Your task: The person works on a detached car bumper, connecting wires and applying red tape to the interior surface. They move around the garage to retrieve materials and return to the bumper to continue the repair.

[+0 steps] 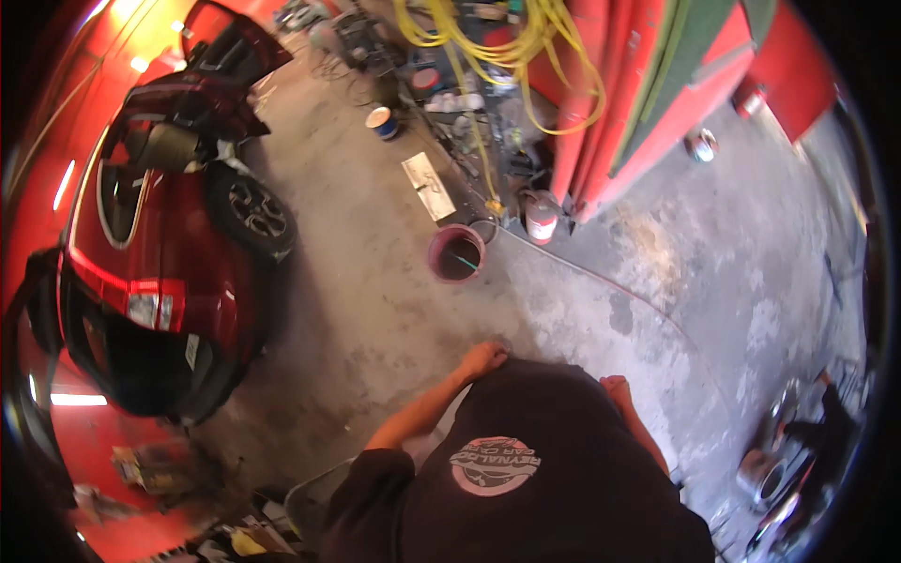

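My left hand (486, 357) is closed at the left front corner of my dark T-shirt (554, 413), its fingers curled toward the hem. On the other side, my right hand (616, 387) is also curled closed, close against the shirt's right edge and partly hidden by it. What either hand holds, if anything, cannot be made out. Ahead of me on the concrete floor stands a reddish bucket (435, 255) with a thin green stick-like thing in it, well apart from both hands.
A dark red car (178, 225) with an open door stands at left. Ahead are a pale flat board (429, 186), a blue can (382, 122), a coiled yellow hose (526, 47), a red-and-white canister (540, 220) and red panels (610, 103). A thin hose (601, 274) crosses the floor.
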### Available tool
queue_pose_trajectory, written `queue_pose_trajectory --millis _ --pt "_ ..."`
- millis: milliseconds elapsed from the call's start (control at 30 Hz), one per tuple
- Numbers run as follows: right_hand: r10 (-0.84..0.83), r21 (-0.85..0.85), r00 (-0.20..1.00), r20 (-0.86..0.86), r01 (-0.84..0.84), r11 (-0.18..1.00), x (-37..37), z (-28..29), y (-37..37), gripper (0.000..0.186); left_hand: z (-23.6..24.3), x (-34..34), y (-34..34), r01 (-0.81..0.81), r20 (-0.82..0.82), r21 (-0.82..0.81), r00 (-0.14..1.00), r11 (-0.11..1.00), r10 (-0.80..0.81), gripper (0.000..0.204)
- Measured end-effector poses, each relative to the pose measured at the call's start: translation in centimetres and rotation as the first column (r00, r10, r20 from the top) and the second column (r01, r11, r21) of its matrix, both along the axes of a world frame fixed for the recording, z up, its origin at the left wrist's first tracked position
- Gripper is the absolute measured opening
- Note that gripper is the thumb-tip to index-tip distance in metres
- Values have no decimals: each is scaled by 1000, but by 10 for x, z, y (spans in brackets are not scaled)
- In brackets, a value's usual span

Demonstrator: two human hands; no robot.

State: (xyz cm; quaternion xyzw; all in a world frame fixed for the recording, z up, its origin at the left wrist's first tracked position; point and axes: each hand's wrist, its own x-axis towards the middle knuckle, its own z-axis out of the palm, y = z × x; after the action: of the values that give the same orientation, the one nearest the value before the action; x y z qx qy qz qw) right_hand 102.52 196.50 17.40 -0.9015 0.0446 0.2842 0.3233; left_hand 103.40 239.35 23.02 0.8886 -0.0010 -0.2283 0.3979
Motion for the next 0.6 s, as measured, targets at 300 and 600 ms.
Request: queue_pose_trajectory --millis 300,600 --pt "164 312 984 75 -179 933 86 49 71 18 -36 1 22 32 29 -110 999 993 -29 32" --pt "344 10 840 419 -383 924 117 -9 117 28 -38 -14 74 -113 5 -257 993 960 118 31"
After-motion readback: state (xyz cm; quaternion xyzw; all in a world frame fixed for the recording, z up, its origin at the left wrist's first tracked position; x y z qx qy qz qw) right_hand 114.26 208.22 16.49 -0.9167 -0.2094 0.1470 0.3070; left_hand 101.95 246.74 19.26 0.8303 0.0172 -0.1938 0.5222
